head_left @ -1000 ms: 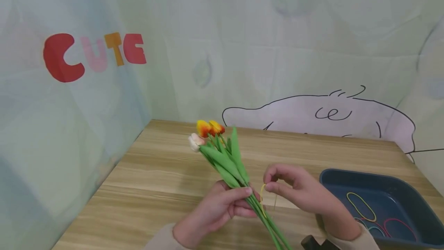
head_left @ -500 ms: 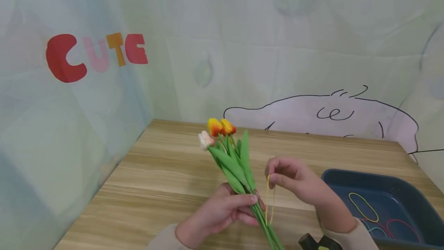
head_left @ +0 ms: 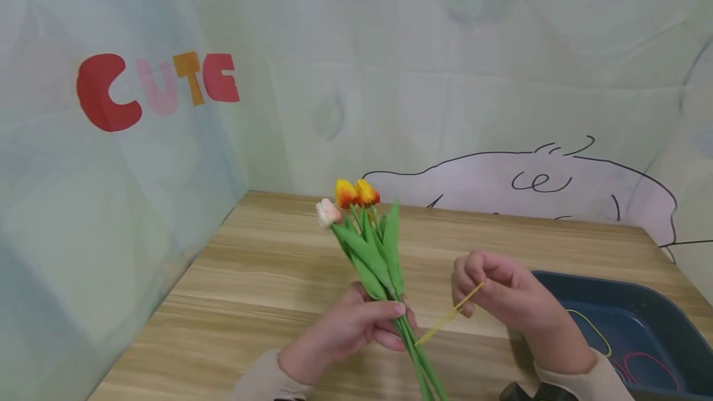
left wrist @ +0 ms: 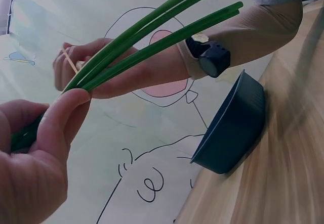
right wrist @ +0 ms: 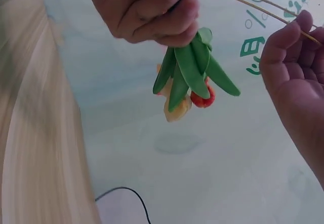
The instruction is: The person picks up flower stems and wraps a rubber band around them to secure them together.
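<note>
My left hand [head_left: 353, 323] grips a bunch of artificial tulips [head_left: 372, 255] by the stems, thumb across the front. The blooms, two yellow-orange and one pale pink, tilt up and away to the left. To the right, my right hand [head_left: 501, 286] pinches one end of a yellow rubber band [head_left: 445, 323] between thumb and fingers. The band stretches taut from the stems, just below my left hand, to those fingertips. In the right wrist view, two strands of the rubber band [right wrist: 243, 0] run between the hands. Green stems [left wrist: 152, 37] fan out past my left thumb in the left wrist view.
A dark blue tray [head_left: 615, 282] stands on the wooden table [head_left: 234, 302] at the right, partly behind my right forearm. Inside lie a yellow rubber band [head_left: 595, 332] and a red rubber band [head_left: 648, 356]. A printed cloth backdrop [head_left: 312, 48] rises behind the table.
My right hand has moved right, away from the stems, drawing the rubber band from a loose hanging loop to a taut slanting line. The tulips shifted right, then slightly up, in my left hand.
</note>
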`<act>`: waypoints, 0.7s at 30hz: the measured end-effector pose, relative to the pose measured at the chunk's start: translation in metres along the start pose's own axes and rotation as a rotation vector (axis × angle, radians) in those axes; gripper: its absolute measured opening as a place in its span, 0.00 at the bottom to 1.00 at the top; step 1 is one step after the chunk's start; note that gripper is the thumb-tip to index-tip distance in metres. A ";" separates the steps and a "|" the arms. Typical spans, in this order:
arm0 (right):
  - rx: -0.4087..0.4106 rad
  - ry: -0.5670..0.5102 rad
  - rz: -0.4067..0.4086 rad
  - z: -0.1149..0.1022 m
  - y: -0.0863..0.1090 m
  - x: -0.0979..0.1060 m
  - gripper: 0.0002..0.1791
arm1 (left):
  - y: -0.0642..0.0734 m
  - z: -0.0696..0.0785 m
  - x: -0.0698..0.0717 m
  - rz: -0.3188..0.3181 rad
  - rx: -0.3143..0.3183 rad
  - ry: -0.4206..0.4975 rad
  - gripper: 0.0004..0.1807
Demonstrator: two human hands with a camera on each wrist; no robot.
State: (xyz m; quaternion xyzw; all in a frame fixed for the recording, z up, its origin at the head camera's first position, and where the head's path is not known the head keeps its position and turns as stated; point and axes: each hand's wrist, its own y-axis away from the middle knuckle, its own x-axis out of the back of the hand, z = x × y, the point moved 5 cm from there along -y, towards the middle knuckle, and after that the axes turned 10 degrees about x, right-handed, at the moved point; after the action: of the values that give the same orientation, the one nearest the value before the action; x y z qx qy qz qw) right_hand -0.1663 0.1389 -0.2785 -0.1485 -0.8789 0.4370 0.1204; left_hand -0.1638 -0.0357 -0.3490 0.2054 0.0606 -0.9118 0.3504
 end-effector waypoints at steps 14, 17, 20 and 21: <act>0.031 0.241 -0.003 -0.025 0.017 0.012 0.04 | 0.019 0.027 0.005 -0.179 -0.135 -0.014 0.10; -0.016 0.340 0.052 -0.018 0.031 0.017 0.07 | 0.021 0.031 0.005 -0.201 -0.157 0.015 0.12; -0.055 0.424 0.117 -0.009 0.043 0.021 0.10 | 0.021 0.033 0.005 -0.203 -0.169 0.055 0.13; -0.064 0.448 0.136 -0.006 0.046 0.021 0.11 | 0.021 0.033 0.006 -0.192 -0.173 0.069 0.13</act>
State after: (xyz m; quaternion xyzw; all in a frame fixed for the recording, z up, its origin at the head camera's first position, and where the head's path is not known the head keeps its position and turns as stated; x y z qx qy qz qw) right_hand -0.1769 0.1777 -0.3098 -0.3042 -0.8316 0.3723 0.2780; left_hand -0.1646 -0.0632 -0.3206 0.1990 0.1705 -0.9249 0.2755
